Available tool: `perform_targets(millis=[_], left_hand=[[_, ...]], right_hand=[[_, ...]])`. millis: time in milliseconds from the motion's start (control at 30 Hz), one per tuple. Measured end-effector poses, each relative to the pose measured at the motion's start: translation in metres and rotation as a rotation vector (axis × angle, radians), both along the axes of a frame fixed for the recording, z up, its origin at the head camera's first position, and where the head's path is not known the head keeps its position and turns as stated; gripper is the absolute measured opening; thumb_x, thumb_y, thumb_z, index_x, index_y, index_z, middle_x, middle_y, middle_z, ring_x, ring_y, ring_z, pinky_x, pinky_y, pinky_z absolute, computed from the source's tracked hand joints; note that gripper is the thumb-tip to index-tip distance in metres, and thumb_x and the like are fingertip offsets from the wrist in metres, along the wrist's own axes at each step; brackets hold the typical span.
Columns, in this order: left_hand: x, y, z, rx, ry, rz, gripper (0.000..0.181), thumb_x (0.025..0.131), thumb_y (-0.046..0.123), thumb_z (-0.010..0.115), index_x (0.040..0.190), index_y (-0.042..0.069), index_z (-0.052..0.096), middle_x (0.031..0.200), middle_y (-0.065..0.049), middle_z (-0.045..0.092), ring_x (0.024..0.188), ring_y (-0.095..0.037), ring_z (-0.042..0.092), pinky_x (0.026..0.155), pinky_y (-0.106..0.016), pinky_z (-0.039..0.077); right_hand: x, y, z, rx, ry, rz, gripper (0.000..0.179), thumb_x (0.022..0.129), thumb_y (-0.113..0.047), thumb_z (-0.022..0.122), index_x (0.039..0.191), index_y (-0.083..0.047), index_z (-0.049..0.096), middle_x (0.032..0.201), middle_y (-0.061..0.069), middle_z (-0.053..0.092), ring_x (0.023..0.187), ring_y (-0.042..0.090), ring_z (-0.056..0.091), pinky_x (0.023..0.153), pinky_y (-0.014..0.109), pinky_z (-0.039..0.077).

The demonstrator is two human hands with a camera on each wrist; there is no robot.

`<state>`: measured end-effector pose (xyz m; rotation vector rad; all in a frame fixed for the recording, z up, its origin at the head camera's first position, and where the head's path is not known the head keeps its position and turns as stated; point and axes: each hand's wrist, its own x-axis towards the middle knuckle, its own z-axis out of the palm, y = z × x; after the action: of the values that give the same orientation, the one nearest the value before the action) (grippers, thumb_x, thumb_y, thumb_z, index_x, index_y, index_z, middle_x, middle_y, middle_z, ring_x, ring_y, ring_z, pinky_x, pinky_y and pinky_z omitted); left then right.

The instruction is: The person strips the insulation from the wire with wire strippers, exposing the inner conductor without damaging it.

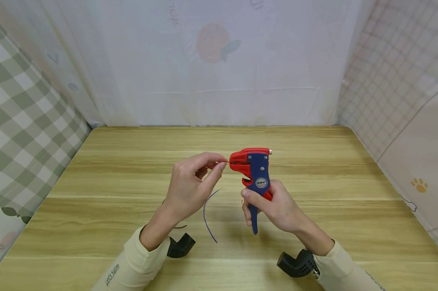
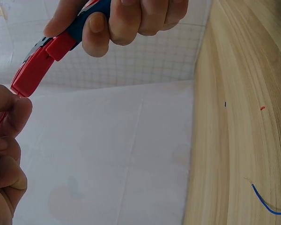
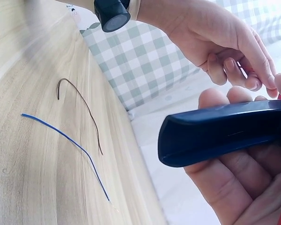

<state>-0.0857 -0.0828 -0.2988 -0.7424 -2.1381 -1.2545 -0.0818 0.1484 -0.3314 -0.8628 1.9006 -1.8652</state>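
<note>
My right hand (image 1: 277, 204) grips the handles of a red and blue wire stripper (image 1: 258, 171), held upright above the table with its nose to the left. Between thumb and forefinger, my left hand (image 1: 193, 182) pinches a red wire (image 1: 227, 162), whose end enters the stripper's nose. In the left wrist view the red wire (image 2: 1, 123) runs back under the curled fingers. A blue wire (image 3: 68, 137) with a bare strand end lies on the table, and beside it a bent brown wire (image 3: 86, 105), partly hidden by the left arm in the head view.
On the wooden table (image 1: 131, 141) lie a small red scrap (image 2: 262, 108) and a tiny blue scrap (image 2: 225, 104). White cloth (image 1: 150, 60) hangs behind the table, with patterned cloth on both sides. Black wrist devices (image 1: 297, 263) sit at both cuffs.
</note>
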Motion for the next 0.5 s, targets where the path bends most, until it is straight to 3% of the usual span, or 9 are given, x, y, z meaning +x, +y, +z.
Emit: perform_targets(millis=[300, 500], left_hand=[[-0.0005, 0.0001, -0.0006, -0.019, 0.023, 0.002, 0.009, 0.097, 0.003, 0.072, 0.103, 0.002, 0.079, 0.083, -0.006, 0.075, 0.062, -0.009, 0.052, 0.053, -0.023, 0.037], [-0.0003, 0.0016, -0.0013, -0.020, 0.051, 0.027, 0.007, 0.095, 0.002, 0.072, 0.098, 0.002, 0.078, 0.063, 0.000, 0.052, 0.056, -0.008, 0.041, 0.052, -0.023, 0.032]], right_hand=[[0.0005, -0.0005, 0.0000, -0.003, -0.004, -0.007, 0.014, 0.111, -0.008, 0.046, 0.105, 0.002, 0.054, 0.069, 0.016, 0.064, 0.058, 0.025, 0.067, 0.059, 0.040, 0.059], [0.0025, -0.0028, -0.0007, -0.013, 0.000, -0.015, 0.014, 0.111, -0.008, 0.046, 0.103, 0.001, 0.053, 0.069, 0.016, 0.063, 0.058, 0.026, 0.066, 0.060, 0.039, 0.059]])
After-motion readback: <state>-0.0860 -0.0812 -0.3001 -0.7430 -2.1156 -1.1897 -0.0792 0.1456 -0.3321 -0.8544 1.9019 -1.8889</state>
